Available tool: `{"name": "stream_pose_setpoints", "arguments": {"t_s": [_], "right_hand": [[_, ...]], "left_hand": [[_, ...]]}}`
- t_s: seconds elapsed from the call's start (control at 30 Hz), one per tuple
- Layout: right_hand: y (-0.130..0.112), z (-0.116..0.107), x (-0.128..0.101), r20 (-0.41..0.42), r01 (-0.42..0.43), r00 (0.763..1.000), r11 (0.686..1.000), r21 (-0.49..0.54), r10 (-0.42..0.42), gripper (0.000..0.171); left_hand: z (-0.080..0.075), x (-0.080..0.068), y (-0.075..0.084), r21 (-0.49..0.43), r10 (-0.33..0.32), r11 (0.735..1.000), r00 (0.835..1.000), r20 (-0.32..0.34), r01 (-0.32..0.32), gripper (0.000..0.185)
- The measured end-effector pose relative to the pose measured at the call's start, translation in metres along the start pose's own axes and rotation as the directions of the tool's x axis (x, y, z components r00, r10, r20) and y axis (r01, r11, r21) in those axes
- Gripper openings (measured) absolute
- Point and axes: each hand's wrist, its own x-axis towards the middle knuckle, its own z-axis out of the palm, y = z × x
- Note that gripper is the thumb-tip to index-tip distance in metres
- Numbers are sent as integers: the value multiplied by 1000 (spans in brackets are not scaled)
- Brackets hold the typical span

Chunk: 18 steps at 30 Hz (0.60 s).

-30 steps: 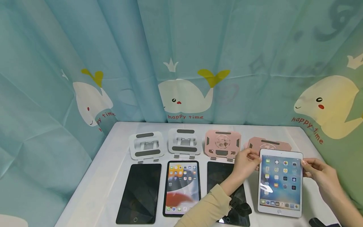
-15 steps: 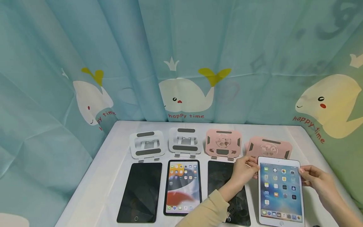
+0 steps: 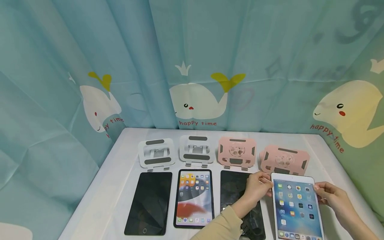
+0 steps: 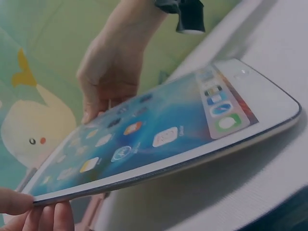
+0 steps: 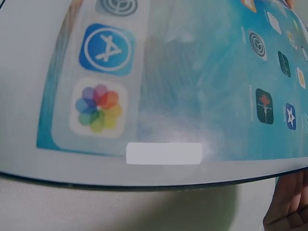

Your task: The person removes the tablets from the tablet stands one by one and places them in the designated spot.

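A white tablet (image 3: 297, 206) with a lit screen of app icons is held between both hands at the right of the table. My left hand (image 3: 256, 190) pinches its upper left edge, thumb on top and fingers beneath in the left wrist view. At the upper right edge, my right hand (image 3: 334, 196) pinches it the same way. In the left wrist view the tablet (image 4: 159, 134) tilts, its far end raised and the home-button end low over the white cloth. Just behind its top edge leans a pink tablet stand (image 3: 284, 160).
Left of it lie a dark tablet (image 3: 235, 186) partly under my left forearm, a lit tablet (image 3: 194, 200) and another dark tablet (image 3: 149, 203). Behind them stand a second pink stand (image 3: 236, 151) and two white stands (image 3: 197, 150). A blue-green curtain (image 3: 198, 50) hangs behind the table.
Both hands have brought the white tablet down and toward the near edge, slightly left. The pink stand behind it, partly covered before, now shows more fully.
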Motion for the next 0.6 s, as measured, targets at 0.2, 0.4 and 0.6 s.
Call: {"name": "stream_pose_setpoints", "arguments": {"t_s": [0.2, 0.4, 0.6], "right_hand": [[6, 1, 4, 25, -39, 999, 997, -64, 40, 25], [14, 1, 6, 66, -58, 996, 995, -86, 64, 28], [17, 0, 8, 103, -113, 987, 989, -93, 123, 28]], "left_hand": [[1, 2, -9, 56, -1, 998, 999, -32, 3, 12], [2, 2, -15, 145, 15, 989, 999, -36, -10, 12], [-1, 2, -15, 328, 68, 942, 998, 5, -66, 9]]}}
